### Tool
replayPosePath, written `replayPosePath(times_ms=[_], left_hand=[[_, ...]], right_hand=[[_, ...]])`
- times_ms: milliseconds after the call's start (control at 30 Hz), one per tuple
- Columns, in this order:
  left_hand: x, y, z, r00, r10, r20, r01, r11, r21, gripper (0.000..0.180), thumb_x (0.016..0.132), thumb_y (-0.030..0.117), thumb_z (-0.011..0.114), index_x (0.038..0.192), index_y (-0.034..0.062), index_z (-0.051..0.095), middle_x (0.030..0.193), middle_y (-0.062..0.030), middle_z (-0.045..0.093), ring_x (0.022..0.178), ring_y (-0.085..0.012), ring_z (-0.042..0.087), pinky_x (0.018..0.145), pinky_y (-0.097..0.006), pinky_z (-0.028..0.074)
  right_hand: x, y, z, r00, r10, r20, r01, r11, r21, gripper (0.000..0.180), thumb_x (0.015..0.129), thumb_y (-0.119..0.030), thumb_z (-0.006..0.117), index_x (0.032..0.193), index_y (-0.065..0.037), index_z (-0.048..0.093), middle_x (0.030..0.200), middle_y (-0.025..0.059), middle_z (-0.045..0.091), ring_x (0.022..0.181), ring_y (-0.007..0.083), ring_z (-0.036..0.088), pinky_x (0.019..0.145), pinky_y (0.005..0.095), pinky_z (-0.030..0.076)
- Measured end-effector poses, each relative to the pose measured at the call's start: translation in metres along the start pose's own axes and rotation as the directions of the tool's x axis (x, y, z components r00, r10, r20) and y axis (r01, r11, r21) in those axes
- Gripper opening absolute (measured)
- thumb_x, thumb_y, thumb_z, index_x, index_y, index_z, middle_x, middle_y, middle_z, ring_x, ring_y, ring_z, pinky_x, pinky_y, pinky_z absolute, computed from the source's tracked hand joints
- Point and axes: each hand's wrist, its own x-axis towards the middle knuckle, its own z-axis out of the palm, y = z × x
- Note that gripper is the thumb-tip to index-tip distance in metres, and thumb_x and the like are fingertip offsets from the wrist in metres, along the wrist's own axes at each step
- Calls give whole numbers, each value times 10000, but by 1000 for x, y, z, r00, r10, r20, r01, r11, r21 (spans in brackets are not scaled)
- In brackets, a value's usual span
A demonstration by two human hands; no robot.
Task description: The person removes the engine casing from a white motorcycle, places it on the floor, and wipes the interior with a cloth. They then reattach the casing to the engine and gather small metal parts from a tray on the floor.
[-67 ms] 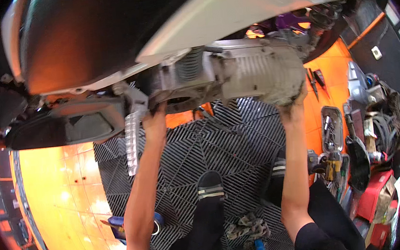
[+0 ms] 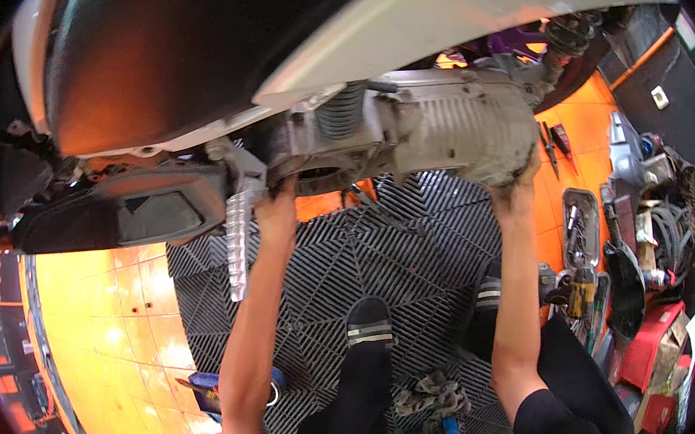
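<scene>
A dirty grey metal scooter engine cover [image 2: 448, 128], ribbed along its middle, sits below the pale body panel. My left hand [image 2: 279, 215] reaches up to its front end, beside the silver folding footpeg [image 2: 239, 244] and under a round dark opening. Those fingertips are mostly hidden by the casing. At the rounded rear end my right hand [image 2: 515, 192] is closed around the lower edge, with some fingers out of sight behind it. A black ribbed rubber hose [image 2: 343, 110] rises from the casing between my hands.
Black ribbed matting [image 2: 327, 269] covers the floor under my feet. To the right lie a metal tray of tools [image 2: 580, 228], a yellow-and-black power tool [image 2: 580, 291] and a red box [image 2: 652, 342]. A crumpled rag [image 2: 432, 397] and a blue container [image 2: 206, 394] lie nearer.
The whole view has shifted slightly, so the scooter appears a little further right. Both hands stay at the same places on the engine cover.
</scene>
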Motion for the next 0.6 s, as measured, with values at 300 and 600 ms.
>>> replayPosePath(times_ms=[300,600], left_hand=[[2,0,4,999,33,-15,-34,998,-61,391,946,133,666,1303,0,578,1271,-93,631,1148,-219,576,1035,-332,414],[2,3,-1,999,-28,-24,26,996,-82,401,966,156,645,1318,-22,570,1320,-88,606,1195,-226,556,1051,-340,402]], right_hand=[[-4,-3,13,998,37,-46,-36,999,23,929,894,-783,450,1564,-165,270,1598,97,302,1441,341,333,1094,572,375],[-10,-41,20,642,-594,-485,330,785,-524,549,1029,-451,421,1419,-64,421,1421,111,472,1313,276,442,1100,439,314]])
